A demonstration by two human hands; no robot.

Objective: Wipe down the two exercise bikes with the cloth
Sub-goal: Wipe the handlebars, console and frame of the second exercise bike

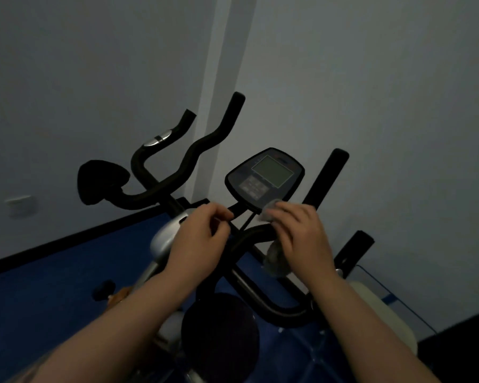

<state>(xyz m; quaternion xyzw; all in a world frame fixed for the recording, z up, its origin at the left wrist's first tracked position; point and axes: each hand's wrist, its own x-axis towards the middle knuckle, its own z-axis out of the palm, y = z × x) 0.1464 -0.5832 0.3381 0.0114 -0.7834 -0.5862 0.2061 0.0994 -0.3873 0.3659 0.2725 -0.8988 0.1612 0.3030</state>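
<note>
The near exercise bike stands right below me, with a black handlebar (256,234) and a console (266,175) with a grey screen. My right hand (299,236) grips a pale grey cloth (274,261) against the handlebar just under the console; part of the cloth hangs below the hand. My left hand (202,239) has its fingers curled round the handlebar's stem beside it. The second bike stands further back on the left, showing its black curved handlebars (194,150) and black saddle (100,181).
The near bike's dark round saddle (219,333) is below my hands. Grey walls meet in a corner behind the bikes, above a blue floor (53,286). A wall socket (21,204) is on the left. A pale cushioned object (382,310) lies on the right.
</note>
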